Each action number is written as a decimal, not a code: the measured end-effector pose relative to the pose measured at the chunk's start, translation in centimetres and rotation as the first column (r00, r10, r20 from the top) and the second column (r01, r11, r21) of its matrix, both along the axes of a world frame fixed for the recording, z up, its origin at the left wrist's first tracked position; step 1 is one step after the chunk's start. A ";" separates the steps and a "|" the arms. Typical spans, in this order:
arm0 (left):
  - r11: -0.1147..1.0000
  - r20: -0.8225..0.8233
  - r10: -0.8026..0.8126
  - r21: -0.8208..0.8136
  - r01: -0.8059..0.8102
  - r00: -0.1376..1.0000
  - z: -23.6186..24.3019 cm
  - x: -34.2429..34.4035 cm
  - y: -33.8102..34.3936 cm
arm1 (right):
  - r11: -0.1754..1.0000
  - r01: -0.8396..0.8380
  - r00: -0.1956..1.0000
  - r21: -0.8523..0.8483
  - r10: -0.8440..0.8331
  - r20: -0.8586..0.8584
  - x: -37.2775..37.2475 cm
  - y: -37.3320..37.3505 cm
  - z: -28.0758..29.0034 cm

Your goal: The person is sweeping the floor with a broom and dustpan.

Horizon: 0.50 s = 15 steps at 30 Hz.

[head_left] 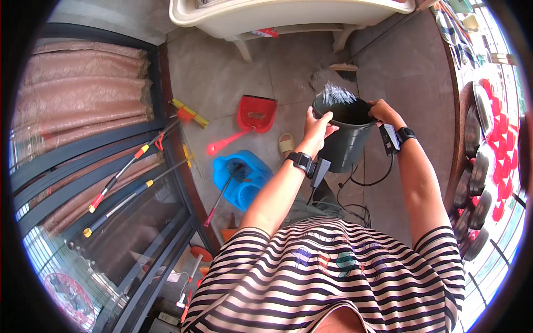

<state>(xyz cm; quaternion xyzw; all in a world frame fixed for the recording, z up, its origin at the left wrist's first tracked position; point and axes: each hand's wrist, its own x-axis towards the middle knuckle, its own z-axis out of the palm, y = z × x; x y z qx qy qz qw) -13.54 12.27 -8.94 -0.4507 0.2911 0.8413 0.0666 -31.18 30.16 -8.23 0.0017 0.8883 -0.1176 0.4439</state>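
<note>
Clamps left hand [317, 132] and right hand [386, 112] on opposite sides of the rim of a bucket [346, 145], held above the floor [202, 72], in from the edges. Apparently pouring out water [337, 94]; calls next for a firm two-sided grip and steady tilt. Shows dark, smooth, tapering plastic around streaky water. Toward the floor's left edge, find a glossy blue mop bucket [257, 167], then a flat red dustpan [257, 105]; toward the far edge, a bristly broom [345, 67], then a smooth pale tub [288, 21].

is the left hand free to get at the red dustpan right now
Probably not right away: the left hand is gripping the dark bucket, though nothing seems to block its way to the red dustpan.
</note>
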 end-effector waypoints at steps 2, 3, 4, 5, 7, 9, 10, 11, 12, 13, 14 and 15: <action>1.000 -0.023 0.008 0.011 -0.007 1.000 0.6 0.0 -0.2 | 0.994 0.097 0.985 -0.059 -0.087 0.147 0.3 -0.2 1.0; 1.000 -0.022 0.008 0.013 -0.007 1.000 0.8 0.2 -0.1 | 0.994 0.097 0.985 -0.057 -0.088 0.148 0.7 -0.1 1.4; 1.000 -0.045 0.005 0.021 -0.004 0.999 1.0 0.3 0.2 | 0.986 0.145 0.981 -0.081 -0.132 0.143 1.1 0.2 2.0; 1.000 -0.068 0.004 0.029 -0.002 0.998 1.1 0.5 0.5 | 0.976 0.190 0.975 -0.106 -0.175 0.139 1.6 0.6 2.4; 0.999 -0.092 -0.033 0.017 0.035 0.995 1.7 1.3 1.8 | 0.959 0.238 0.970 -0.157 -0.225 0.096 2.6 3.3 1.9; 0.994 -0.123 -0.107 -0.031 0.104 0.987 2.1 2.5 3.6 | 0.944 0.254 0.967 -0.208 -0.251 0.044 3.3 6.1 1.6; 0.995 -0.142 -0.097 -0.045 0.092 0.985 1.6 3.5 4.6 | 0.947 0.235 0.972 -0.218 -0.231 0.044 4.1 6.4 1.7; 0.994 -0.146 -0.102 -0.049 0.096 0.984 1.3 4.4 5.5 | 0.944 0.232 0.968 -0.236 -0.247 -0.035 5.0 7.0 2.0; 0.994 -0.149 -0.106 -0.054 0.099 0.983 1.0 5.1 6.4 | 0.940 0.228 0.959 -0.255 -0.262 -0.111 5.6 7.5 2.3; 0.993 -0.130 -0.113 -0.046 0.108 0.985 0.7 5.9 7.4 | 0.949 0.199 0.949 -0.245 -0.249 -0.193 6.4 7.9 2.5; 0.994 -0.130 -0.098 -0.054 0.091 0.987 0.4 6.5 8.5 | 0.950 0.183 0.953 -0.254 -0.234 -0.192 6.7 8.3 2.8; 0.995 -0.124 -0.092 -0.047 0.087 0.988 0.0 7.1 9.5 | 0.965 0.129 0.953 -0.226 -0.184 -0.242 6.9 8.7 3.2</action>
